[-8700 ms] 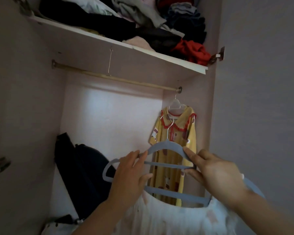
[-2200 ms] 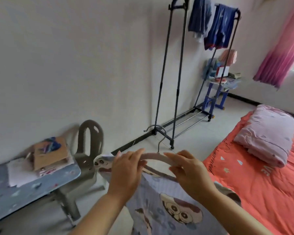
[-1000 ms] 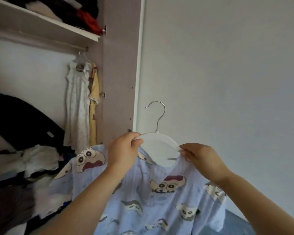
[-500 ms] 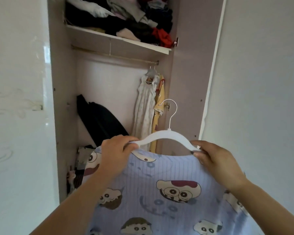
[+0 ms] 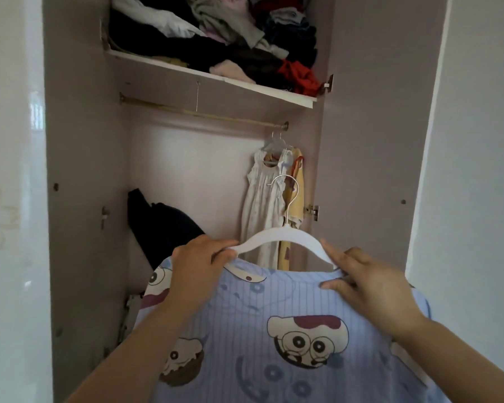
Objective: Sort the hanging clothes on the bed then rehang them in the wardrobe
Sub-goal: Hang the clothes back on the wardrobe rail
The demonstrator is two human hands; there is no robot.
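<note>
A light blue striped shirt (image 5: 274, 338) with cartoon faces hangs on a white hanger (image 5: 280, 235) whose metal hook points up. My left hand (image 5: 200, 266) grips the hanger's left arm together with the shirt's shoulder. My right hand (image 5: 367, 289) pinches the right shoulder of the shirt at the hanger's right end. I hold them in front of the open wardrobe, below its brass rail (image 5: 204, 114). On the rail's right end hang a white dress (image 5: 264, 205) and a yellow garment (image 5: 296, 193).
A shelf (image 5: 216, 77) above the rail is piled with folded and crumpled clothes. A dark garment (image 5: 163, 228) leans in the wardrobe's lower left. A thin wire hangs from the shelf to the rail. Wardrobe side panels (image 5: 82, 184) stand left and right; a white wall is at far right.
The wardrobe now fills the view and looks closer than half a second ago. Both hands keep their hold on the hanger and shirt, raised slightly toward the rail.
</note>
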